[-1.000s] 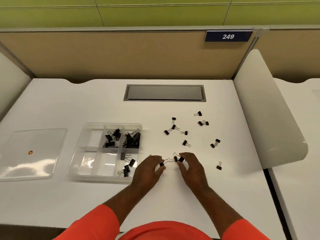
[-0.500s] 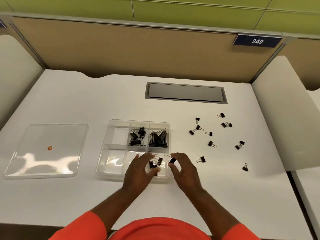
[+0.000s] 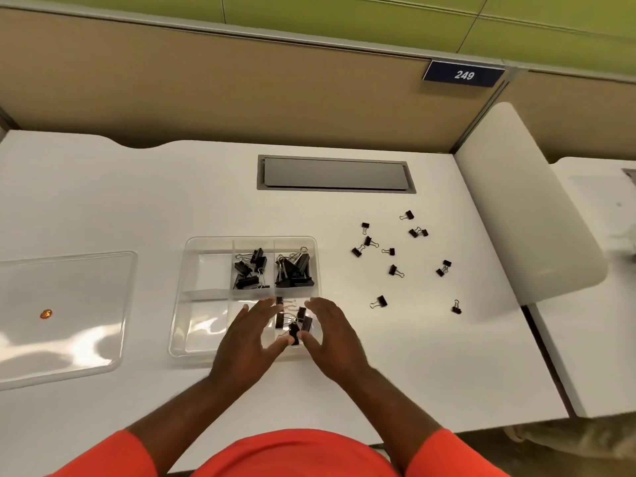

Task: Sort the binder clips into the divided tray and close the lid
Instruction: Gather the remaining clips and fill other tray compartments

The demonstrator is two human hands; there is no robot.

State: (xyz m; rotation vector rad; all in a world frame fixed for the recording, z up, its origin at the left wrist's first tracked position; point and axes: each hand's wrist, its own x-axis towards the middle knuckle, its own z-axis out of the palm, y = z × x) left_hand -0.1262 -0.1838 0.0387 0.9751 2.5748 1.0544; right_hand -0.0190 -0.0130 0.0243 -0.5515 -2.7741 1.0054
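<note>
Both hands, the left hand point(image 3: 248, 339) and right hand point(image 3: 333, 335), hover with fingers spread and holding nothing over the tray's point(image 3: 192, 242) near right compartment, small clips point(image 3: 296, 321) between them. Beyond the fingers, two far compartments hold bigger clips point(image 3: 293, 270). Right of them, loose clips point(image 3: 392, 251) dot the counter point(image 3: 413, 356); the lid point(image 3: 69, 304) lies far left.

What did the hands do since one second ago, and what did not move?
Both hands, left hand and right hand, carried small clips leftward from the desk to the tray's near right compartment and now open over it. The loose clips and the lid stayed in place.
</note>
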